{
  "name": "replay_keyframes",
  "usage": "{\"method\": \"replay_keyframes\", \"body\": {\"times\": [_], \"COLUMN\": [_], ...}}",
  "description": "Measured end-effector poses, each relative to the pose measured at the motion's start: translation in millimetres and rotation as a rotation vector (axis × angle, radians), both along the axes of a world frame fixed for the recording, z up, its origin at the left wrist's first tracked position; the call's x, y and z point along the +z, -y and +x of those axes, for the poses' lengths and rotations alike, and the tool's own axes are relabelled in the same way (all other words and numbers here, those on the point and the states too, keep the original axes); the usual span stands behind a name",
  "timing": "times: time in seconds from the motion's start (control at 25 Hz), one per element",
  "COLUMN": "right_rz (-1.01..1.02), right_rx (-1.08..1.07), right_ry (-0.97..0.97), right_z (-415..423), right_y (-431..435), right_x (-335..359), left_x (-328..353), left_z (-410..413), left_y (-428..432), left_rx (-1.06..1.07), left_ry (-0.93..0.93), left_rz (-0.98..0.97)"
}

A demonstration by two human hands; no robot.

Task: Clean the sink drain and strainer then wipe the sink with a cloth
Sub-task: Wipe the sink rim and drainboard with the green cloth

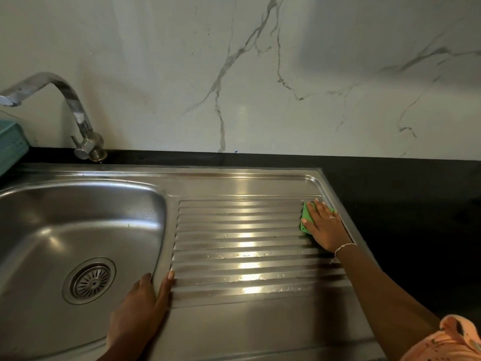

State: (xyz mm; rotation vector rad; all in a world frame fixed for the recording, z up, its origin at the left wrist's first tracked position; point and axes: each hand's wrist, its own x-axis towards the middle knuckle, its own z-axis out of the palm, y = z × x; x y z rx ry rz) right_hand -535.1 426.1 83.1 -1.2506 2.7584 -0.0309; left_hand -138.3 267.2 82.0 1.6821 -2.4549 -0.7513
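Observation:
A stainless steel sink has its bowl on the left, and the round strainer sits in the drain. The ribbed drainboard spreads to the right, with wet streaks on its ridges. My right hand lies flat on a green cloth at the drainboard's far right edge and presses it down. My left hand rests on the rim between bowl and drainboard, thumb on the drainboard side, fingers over the bowl's edge, holding nothing.
A chrome tap stands at the back left, its spout over the bowl. A teal basket sits at the far left edge. Black countertop runs behind and to the right of the sink. A marble-patterned wall rises at the back.

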Motion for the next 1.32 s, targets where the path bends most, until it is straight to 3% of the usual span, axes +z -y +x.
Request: {"method": "replay_keyframes", "body": {"times": [0.56,1.0,1.32], "right_rz": [0.035,-0.039,-0.102], "right_rx": [-0.058,0.068,0.314], "right_ry": [-0.015,0.03,0.072], "right_z": [-11,95,195], "right_y": [39,121,203], "right_x": [4,3,-3], "left_x": [4,1,4], "left_z": [-6,-8,-9], "left_y": [-2,0,-1], "left_rx": [-0.009,0.004,0.002], "left_ry": [0.045,-0.014,-0.044], "left_rz": [-0.031,-0.02,0.001]}}
